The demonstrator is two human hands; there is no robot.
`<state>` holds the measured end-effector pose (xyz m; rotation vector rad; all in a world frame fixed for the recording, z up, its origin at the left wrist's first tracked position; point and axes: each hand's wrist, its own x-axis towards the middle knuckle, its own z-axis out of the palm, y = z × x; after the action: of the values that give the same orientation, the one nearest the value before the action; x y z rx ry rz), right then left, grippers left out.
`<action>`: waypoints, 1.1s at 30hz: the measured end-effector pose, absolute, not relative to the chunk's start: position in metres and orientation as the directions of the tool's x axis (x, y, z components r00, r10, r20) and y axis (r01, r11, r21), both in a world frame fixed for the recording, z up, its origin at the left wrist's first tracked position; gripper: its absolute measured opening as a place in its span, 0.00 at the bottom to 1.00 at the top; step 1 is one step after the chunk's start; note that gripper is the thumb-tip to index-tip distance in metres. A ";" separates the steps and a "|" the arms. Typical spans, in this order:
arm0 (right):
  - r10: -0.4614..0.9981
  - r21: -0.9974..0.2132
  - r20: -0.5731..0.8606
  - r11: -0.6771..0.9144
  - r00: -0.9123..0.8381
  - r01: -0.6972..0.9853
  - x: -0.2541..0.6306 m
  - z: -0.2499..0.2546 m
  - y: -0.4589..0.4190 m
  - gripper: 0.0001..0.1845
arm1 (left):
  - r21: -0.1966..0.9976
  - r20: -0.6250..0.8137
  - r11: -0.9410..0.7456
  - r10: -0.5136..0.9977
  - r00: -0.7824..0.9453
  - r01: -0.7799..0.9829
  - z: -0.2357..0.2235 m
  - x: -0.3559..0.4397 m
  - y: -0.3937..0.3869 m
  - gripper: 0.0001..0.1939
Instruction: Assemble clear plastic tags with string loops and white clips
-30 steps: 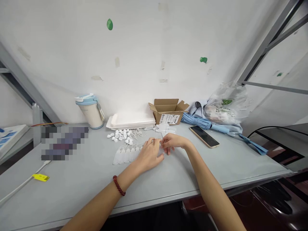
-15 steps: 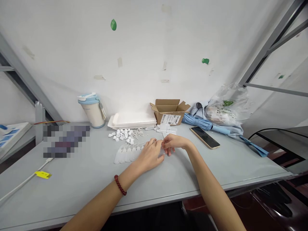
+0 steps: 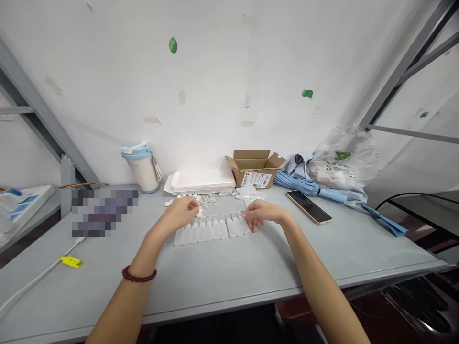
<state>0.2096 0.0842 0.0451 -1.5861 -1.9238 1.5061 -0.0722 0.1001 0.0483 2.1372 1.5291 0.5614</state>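
Head view: row of translucent pieces (image 3: 204, 231) with cord loops laid flat on bench (image 3: 222, 277), running from near left hand (image 3: 178, 213) to right hand (image 3: 264, 211). Left hand held at small white caps (image 3: 168, 203), fingers curled narrow; whether anything is pinched cannot be told. Right hand bent at row's right end, fingers narrow, last piece seemingly touched; hold cannot be told. Step judged: row steadied, pile worked at. Next move likely calls for one small part pinched singly, row left undisturbed.
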 end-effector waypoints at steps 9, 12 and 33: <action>0.894 -0.809 -0.338 -0.115 -0.296 0.576 0.211 0.047 0.085 0.11 | 0.661 -0.175 -0.148 0.923 0.343 0.736 0.038 -0.112 0.110 0.11; 0.917 -0.813 -0.310 -0.118 -0.251 0.570 0.211 0.049 0.085 0.10 | 0.636 -0.112 -0.198 0.933 0.343 0.746 0.037 -0.103 0.108 0.09; 0.994 -0.480 0.100 0.086 -0.043 0.873 0.231 0.028 0.105 0.10 | 0.605 0.342 -0.433 0.899 0.272 0.668 0.042 -0.052 0.083 0.11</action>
<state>0.2306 0.1051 0.0282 -1.8381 -1.9696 0.4062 -0.0518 0.0827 0.0420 2.2071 1.4272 0.9422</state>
